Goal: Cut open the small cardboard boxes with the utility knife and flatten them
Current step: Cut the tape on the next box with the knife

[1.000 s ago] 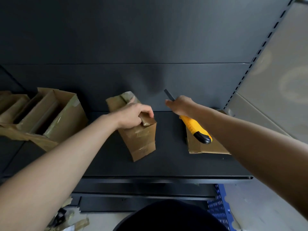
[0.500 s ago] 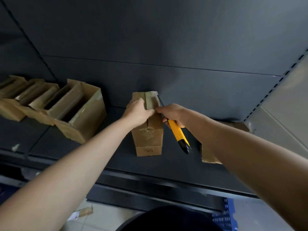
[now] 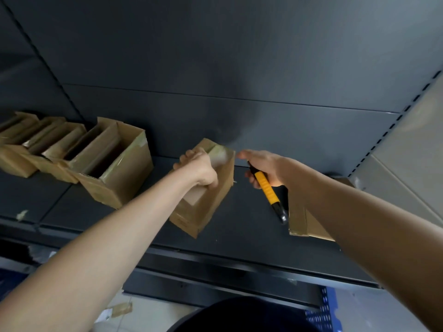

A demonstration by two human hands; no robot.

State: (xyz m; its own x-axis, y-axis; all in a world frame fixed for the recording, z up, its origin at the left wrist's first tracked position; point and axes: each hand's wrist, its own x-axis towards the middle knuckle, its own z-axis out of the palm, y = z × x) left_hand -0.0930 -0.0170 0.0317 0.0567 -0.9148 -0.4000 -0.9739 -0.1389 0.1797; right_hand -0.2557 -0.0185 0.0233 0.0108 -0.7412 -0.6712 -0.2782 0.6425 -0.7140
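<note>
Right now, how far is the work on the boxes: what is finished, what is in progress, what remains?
Done: one piece of cardboard, apparently flattened, lies on the shelf at the right. In hand: the left hand grips the small box, its top taped, while the right hand holds the utility knife beside it. Left: this box and the open boxes at the left, none flattened.

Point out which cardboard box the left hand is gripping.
The upright middle box, under the left hand; the open boxes further left sit untouched.
</note>
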